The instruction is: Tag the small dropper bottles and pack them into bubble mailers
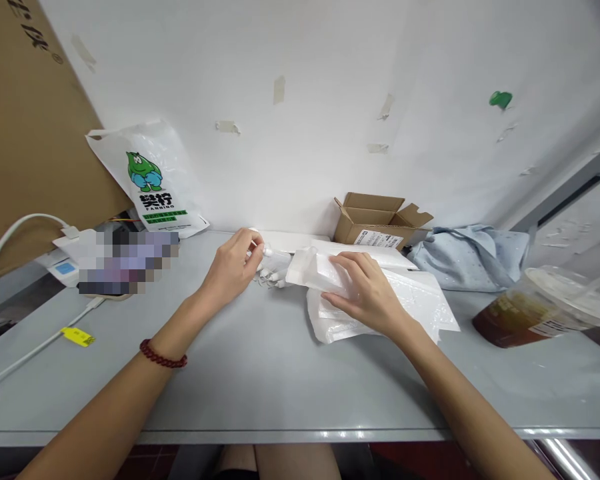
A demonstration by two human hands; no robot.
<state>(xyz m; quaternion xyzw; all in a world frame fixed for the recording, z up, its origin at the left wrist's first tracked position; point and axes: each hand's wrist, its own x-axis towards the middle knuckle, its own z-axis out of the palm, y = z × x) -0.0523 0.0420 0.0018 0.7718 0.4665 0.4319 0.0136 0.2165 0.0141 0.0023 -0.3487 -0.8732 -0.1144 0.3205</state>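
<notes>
My left hand (pixel 231 267) is closed in a pinch on a small white piece (pixel 267 251), partly hidden by the fingers. Just past its fingertips lie several small clear and white items (pixel 276 275), too small to make out fully. With thumb and fingers wrapped round its edge, my right hand (pixel 367 290) grips a white padded mailer (pixel 314 267), whose narrow end points left toward those small items. Under it, more white mailers (pixel 420 297) lie stacked flat on the grey table (pixel 260 373).
An opened cardboard box (pixel 373 220) stands behind the mailers, beside a light blue cloth (pixel 473 257). A lidded cup of brown drink (pixel 525 310) is at right. At left are a white printed bag (pixel 153 180), a blurred-out device (pixel 130 263) and a white cable (pixel 40 360).
</notes>
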